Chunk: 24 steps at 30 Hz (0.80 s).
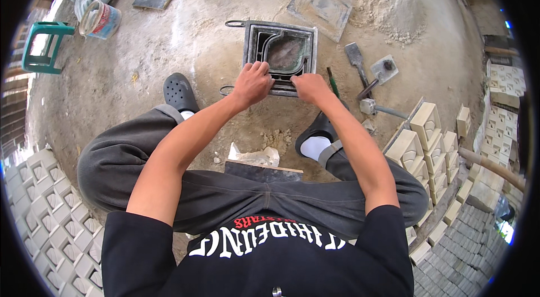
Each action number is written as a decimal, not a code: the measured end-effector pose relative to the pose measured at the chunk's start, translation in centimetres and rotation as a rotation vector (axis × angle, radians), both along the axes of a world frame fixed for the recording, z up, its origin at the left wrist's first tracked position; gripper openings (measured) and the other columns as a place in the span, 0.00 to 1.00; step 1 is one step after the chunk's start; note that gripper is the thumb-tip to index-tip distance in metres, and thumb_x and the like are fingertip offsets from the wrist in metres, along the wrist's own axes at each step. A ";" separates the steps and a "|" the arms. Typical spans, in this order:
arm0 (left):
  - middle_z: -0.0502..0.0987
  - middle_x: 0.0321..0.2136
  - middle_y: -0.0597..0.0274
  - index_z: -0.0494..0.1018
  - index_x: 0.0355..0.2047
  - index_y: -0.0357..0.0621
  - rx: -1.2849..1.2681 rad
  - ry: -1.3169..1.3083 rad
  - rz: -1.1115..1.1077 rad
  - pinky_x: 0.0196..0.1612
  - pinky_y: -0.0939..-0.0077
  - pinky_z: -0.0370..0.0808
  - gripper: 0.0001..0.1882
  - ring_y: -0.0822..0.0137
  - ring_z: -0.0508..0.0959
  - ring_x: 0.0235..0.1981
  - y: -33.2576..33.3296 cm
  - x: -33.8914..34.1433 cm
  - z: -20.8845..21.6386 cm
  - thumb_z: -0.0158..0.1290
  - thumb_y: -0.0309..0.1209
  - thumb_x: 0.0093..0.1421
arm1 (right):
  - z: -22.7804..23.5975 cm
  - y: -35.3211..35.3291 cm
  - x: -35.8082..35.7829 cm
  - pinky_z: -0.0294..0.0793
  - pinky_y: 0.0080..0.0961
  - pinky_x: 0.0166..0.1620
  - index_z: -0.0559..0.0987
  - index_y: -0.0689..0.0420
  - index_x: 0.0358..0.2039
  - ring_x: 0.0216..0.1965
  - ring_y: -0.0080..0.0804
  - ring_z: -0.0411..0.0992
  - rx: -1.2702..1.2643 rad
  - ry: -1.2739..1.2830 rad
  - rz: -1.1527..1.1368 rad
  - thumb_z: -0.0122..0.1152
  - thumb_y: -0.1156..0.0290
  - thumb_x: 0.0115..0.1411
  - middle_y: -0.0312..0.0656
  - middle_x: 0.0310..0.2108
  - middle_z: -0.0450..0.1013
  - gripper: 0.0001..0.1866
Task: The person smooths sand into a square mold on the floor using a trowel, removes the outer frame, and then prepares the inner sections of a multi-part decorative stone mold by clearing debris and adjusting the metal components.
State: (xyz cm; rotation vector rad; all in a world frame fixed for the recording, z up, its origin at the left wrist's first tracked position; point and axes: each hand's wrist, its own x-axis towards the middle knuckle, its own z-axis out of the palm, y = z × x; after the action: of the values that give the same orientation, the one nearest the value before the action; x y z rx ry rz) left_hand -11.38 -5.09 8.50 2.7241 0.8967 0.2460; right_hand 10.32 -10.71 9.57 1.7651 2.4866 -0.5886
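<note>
A square dark metal block mould (313, 52) with loop handles on its left side rests on the ground before me. Inside it sits a curved metal insert (267, 49) around a dusty flat bottom. My left hand (254, 82) is closed over the near left part of the mould, its fingers curled inside the frame. At the near right corner, my right hand (311, 88) is closed with its thumb and fingers on the inner bars. The fingertips of both hands are partly hidden.
A trowel (354, 55), a hammer-like tool (368, 90) and a square-headed tamper (368, 107) lie to the right. Flat plates (320, 9) and a sand heap (394, 4) are beyond. Blocks (426, 122) stand stacked at right. A bucket (101, 19) and green stool (49, 46) stand far left.
</note>
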 end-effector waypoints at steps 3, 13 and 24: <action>0.69 0.45 0.58 0.78 0.31 0.41 -0.059 0.115 0.050 0.51 0.60 0.63 0.14 0.60 0.66 0.50 -1.0 1.6 1.0 0.55 0.40 0.56 | 1.1 0.8 -1.8 0.77 0.44 0.42 0.81 0.58 0.29 0.39 0.50 0.77 -0.253 -0.056 -0.301 0.53 0.63 0.54 0.54 0.33 0.78 0.13; 0.55 0.64 0.48 0.74 0.43 0.38 -0.030 -0.152 0.147 0.67 0.51 0.46 0.25 0.53 0.51 0.68 -2.0 -0.6 -1.1 0.53 0.48 0.55 | 2.0 1.8 -8.2 0.75 0.46 0.46 0.84 0.59 0.33 0.41 0.54 0.77 -0.318 0.198 -1.221 0.58 0.53 0.52 0.54 0.37 0.79 0.21; 0.48 0.68 0.49 0.76 0.35 0.40 -0.115 -0.153 0.428 0.68 0.45 0.37 0.21 0.54 0.46 0.70 -4.1 2.0 -1.9 0.55 0.45 0.49 | 1.5 0.1 -6.5 0.74 0.38 0.40 0.84 0.54 0.32 0.40 0.49 0.77 -0.216 0.080 -0.767 0.55 0.49 0.60 0.49 0.35 0.79 0.21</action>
State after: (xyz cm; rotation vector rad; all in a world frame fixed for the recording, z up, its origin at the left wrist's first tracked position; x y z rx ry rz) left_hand -9.43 -9.21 6.65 2.3464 1.3916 0.4607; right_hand 3.84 -10.59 11.03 2.5956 1.6157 -0.9184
